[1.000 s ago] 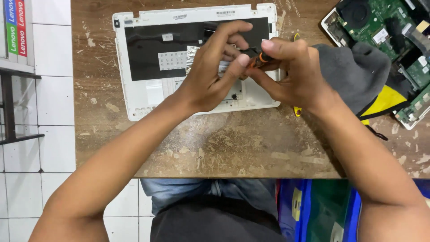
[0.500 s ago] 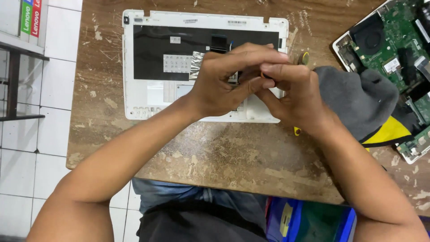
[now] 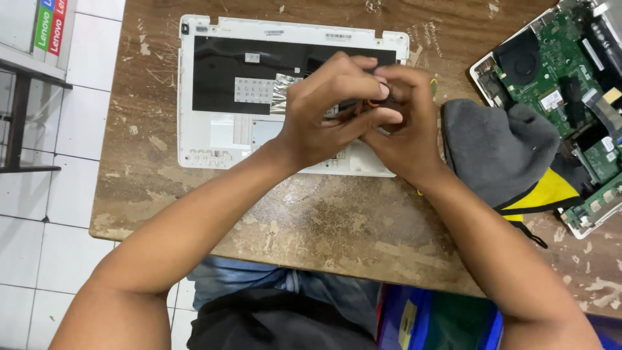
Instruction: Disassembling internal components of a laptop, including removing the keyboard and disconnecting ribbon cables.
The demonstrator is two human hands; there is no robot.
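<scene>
My left hand (image 3: pixel 327 110) and my right hand (image 3: pixel 405 126) are pressed together above a white laptop cover (image 3: pixel 214 139) that lies face down on the wooden table (image 3: pixel 311 227). Both hands pinch a small dark object with an orange part (image 3: pixel 370 102), mostly hidden by my fingers. The cover shows a black inner panel and a silver foil patch (image 3: pixel 283 94). What exactly the small object is cannot be made out.
A grey and yellow cloth (image 3: pixel 502 155) lies right of my hands. Beyond it sits an opened laptop base with a green circuit board and fan (image 3: pixel 557 71). A blue bin (image 3: pixel 427 317) stands under the table's near edge. White tiled floor is at left.
My hands have drawn closer together and curled tighter around the small object. The orange part that showed plainly earlier is now almost covered. The view shifted slightly.
</scene>
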